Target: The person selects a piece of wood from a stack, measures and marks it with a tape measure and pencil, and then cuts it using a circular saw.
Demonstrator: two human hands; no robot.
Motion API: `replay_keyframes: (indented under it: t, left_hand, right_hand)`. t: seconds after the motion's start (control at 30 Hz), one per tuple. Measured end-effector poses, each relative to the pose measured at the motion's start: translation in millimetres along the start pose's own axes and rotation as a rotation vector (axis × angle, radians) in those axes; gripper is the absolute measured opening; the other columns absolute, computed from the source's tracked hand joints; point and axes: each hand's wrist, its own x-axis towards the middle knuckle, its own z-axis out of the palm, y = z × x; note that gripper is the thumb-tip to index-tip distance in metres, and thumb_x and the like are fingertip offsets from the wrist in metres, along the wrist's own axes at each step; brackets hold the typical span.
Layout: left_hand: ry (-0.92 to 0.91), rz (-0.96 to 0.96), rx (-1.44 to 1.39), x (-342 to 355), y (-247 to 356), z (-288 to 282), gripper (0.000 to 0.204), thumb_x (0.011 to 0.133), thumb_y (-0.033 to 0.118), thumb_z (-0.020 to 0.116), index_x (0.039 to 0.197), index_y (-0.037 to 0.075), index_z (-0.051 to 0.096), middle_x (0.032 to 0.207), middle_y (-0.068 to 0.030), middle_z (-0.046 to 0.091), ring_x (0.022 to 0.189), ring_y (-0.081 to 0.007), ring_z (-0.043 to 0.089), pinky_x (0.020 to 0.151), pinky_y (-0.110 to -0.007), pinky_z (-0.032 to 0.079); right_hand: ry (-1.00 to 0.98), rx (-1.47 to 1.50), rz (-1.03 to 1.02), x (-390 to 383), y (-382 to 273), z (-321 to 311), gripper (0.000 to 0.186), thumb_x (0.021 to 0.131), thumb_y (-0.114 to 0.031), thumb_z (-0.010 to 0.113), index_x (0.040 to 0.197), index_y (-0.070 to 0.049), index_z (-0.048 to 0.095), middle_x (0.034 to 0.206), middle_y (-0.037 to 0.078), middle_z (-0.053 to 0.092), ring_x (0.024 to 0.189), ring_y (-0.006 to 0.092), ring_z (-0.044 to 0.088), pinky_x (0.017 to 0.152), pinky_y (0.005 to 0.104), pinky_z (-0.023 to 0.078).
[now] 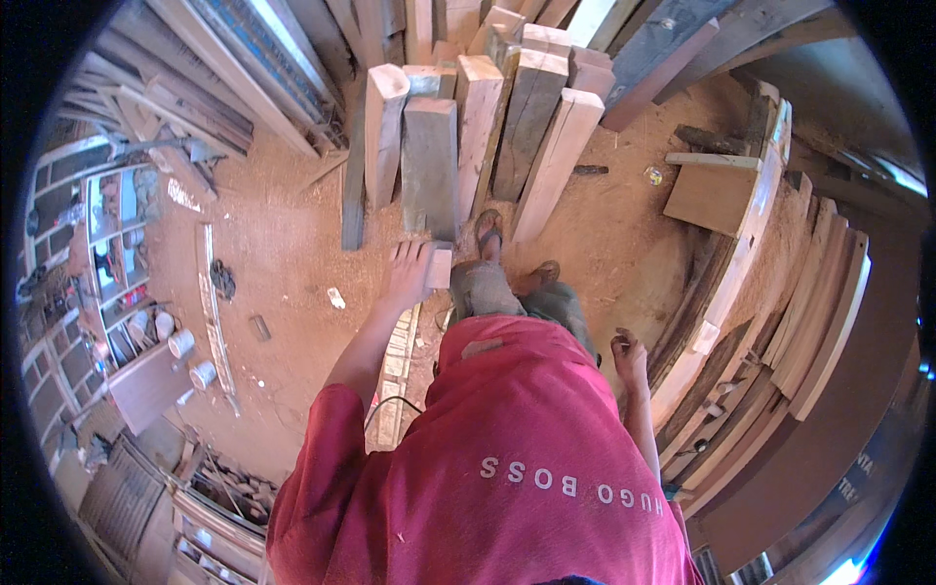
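Observation:
My left hand [410, 274] is closed over a piece of wood, its fingers laid across the top. The pale end of this wooden piece [440, 267] shows beside the hand, just left of my legs; the palm side is hidden. My right hand [629, 353] hangs low at my right side, near the stacked boards. Its fingers are loosely bent and a little apart, with nothing visible in them. In front of my feet, several thick wooden beams [430, 161] stand on end, leaning away from me in a group.
Long boards [721, 322] are stacked along the right, with a brown panel [715, 195] at their far end. A narrow strip of wood [213, 312] lies on the dusty floor to the left. Shelving [97, 244] and white buckets [181, 342] stand at far left. A dark cable [392, 400] curves beside me.

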Motion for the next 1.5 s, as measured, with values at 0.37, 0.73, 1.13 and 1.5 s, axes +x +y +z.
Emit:
replay_keyframes:
  t: [0.37, 0.73, 1.13, 1.5]
  left_hand:
    - [-0.123, -0.110, -0.104, -40.5, -40.4, -1.4, 0.082, 0.067, 0.009, 0.083, 0.141, 0.008, 0.048, 0.137, -0.0172, 0.052, 0.134, -0.0408, 0.047, 0.108, -0.054, 0.045]
    - [-0.183, -0.114, 0.144, -59.9, -47.9, -25.5, 0.087, 0.066, 0.018, 0.088, 0.143, 0.012, 0.047, 0.140, -0.0119, 0.052, 0.135, -0.0343, 0.049, 0.115, -0.055, 0.038]
    - [-0.297, 0.030, 0.023, -47.0, 11.4, -5.2, 0.063, 0.074, 0.014, 0.077, 0.132, 0.005, 0.053, 0.130, -0.0156, 0.058, 0.125, -0.0345, 0.055, 0.108, -0.050, 0.040]
    - [-0.223, 0.155, 0.162, -36.0, 89.0, -7.9, 0.071, 0.061, 0.015, 0.085, 0.124, 0.006, 0.054, 0.122, -0.0137, 0.060, 0.122, -0.0337, 0.055, 0.101, -0.050, 0.040]
  right_hand:
    - [-0.008, -0.107, 0.029, 2.8, 34.0, -4.5, 0.034, 0.095, -0.016, 0.066, 0.126, -0.003, 0.068, 0.099, 0.018, 0.076, 0.092, 0.0297, 0.076, 0.081, 0.0393, 0.058]
    - [-0.028, -0.070, -0.039, 1.7, 21.5, -1.9, 0.034, 0.096, -0.017, 0.065, 0.127, -0.004, 0.067, 0.100, 0.021, 0.076, 0.094, 0.0335, 0.076, 0.082, 0.0421, 0.059]
    - [-0.015, 0.020, 0.086, -22.9, 49.8, 6.8, 0.036, 0.096, -0.019, 0.066, 0.128, -0.003, 0.067, 0.105, 0.019, 0.076, 0.094, 0.0304, 0.076, 0.082, 0.0404, 0.059]
    - [0.089, 0.197, 0.128, -38.8, 92.3, 1.3, 0.027, 0.092, -0.016, 0.070, 0.115, -0.003, 0.070, 0.104, 0.019, 0.075, 0.096, 0.0378, 0.073, 0.084, 0.0448, 0.058]
